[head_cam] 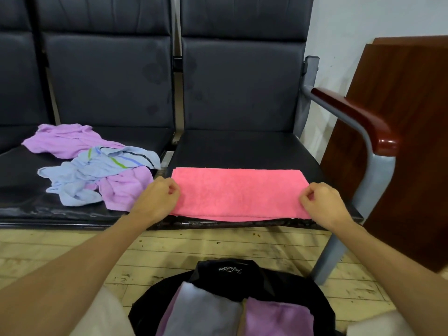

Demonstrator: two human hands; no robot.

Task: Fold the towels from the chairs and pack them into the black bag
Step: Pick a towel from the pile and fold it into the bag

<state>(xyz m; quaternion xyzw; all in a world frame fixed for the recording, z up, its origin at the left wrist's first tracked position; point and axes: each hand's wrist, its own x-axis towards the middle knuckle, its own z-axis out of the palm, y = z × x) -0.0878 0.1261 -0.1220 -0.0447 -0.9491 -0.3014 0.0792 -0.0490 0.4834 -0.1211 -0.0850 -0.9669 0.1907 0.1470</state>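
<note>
Fingers (173,188) curled tight at both ends. My left hand (158,198) pinches the left short end of the flat coral-pink terry towel (238,192), and my right hand (323,202) pinches the right short end, thumbs pressed against the curled fingers.

The towel lies as a long band on the front half of the black padded chair seat (242,149). Its long axis runs straight left to right between my two hands, and its near edge sits along the seat's front lip. Neither hand is nearer; each owns one end. I reckon the next fold is end to end, one hand carrying its end across to meet the other, so the band halves in length.

The soft black fabric bag (232,271) sits open on the pale wooden floor (60,243), below the seat and between my forearms. Inside it, a folded pale grey towel (206,309) lies on the left and a folded lilac towel (278,316) on the right, side by side and touching.

On the next seat to the left, just beside my left hand, a crumpled purple towel (68,139) and a light blue striped towel (97,170) lie heaped together, not yet folded.
</note>
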